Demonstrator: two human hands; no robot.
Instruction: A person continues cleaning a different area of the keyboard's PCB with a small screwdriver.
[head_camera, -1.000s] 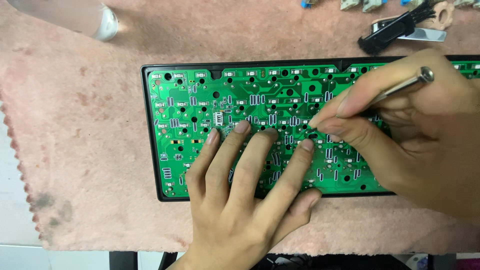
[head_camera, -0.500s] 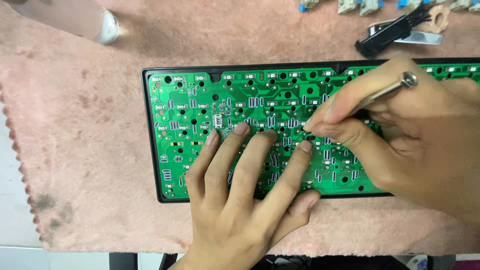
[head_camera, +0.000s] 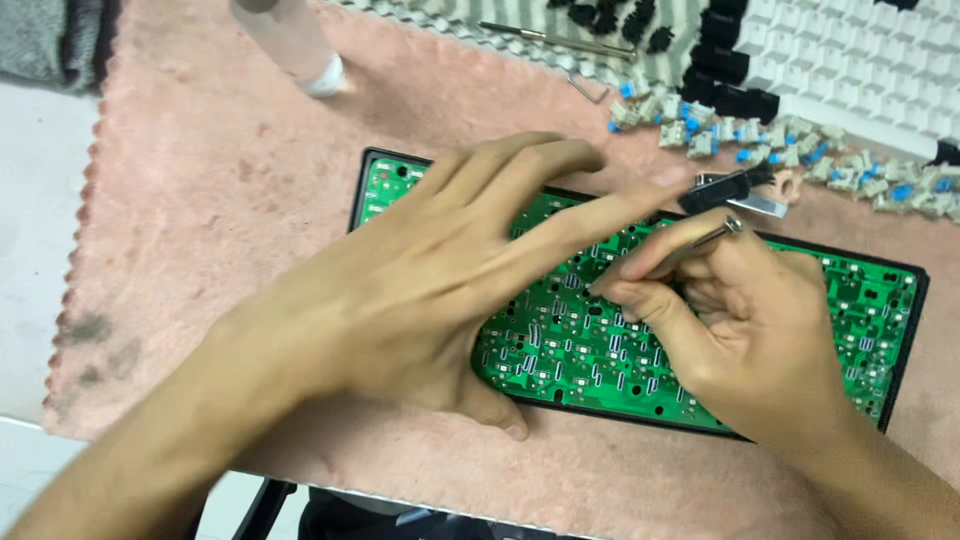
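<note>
Working on the green board (head_camera: 600, 345), bare of keys and lying in its black frame on the pink mat (head_camera: 200, 260). Right hand (head_camera: 760, 340) pinching a thin metal tool (head_camera: 690, 243), tip on the board; left hand (head_camera: 440, 290) flat, empty, spread across it. Beyond the board, loose switches (head_camera: 740, 135) and white keycaps (head_camera: 850, 60) heaped, in no container; reassembly not begun.

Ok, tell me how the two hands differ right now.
The left hand lies flat and open, fingers spread across the green circuit board; the right hand is curled, pinching a thin metal tool. The left hand holds nothing, while the right grips the tool's tip against the board. Both are bare and rest on the board.
</note>
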